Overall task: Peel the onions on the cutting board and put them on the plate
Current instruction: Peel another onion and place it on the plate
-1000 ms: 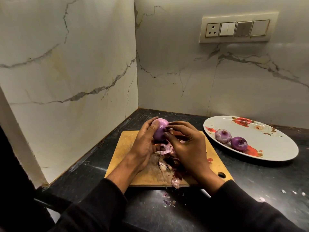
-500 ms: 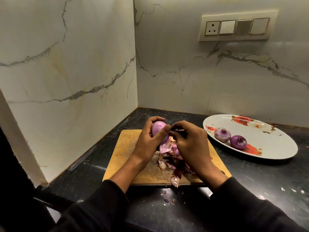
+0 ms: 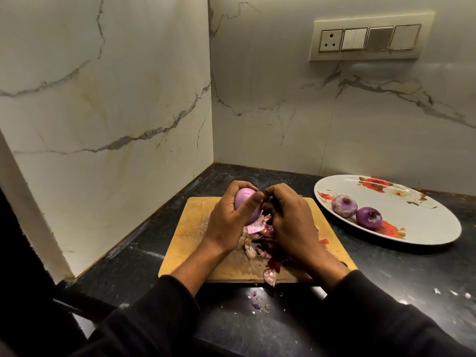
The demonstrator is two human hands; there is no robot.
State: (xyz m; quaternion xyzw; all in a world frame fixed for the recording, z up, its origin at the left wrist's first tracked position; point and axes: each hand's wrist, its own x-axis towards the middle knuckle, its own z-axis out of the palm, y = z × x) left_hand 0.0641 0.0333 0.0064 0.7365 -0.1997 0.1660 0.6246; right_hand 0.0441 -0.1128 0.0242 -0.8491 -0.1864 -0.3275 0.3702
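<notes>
My left hand grips a pale purple onion above the wooden cutting board, thumb across its front. My right hand is against the onion's right side, fingertips pinching at its skin near the top. A loose flap of skin hangs under the onion. A heap of purple onion peels lies on the board below the hands. Two peeled onions, one pale and one darker purple, rest on the white flowered oval plate to the right.
The board sits on a dark countertop in a corner of marble walls. A few peel scraps lie on the counter in front of the board. A switch panel is on the back wall.
My left hand has turned the onion so the thumb crosses its front. My right hand's fingertips moved up to the onion's top right. Both hands stay over the board.
</notes>
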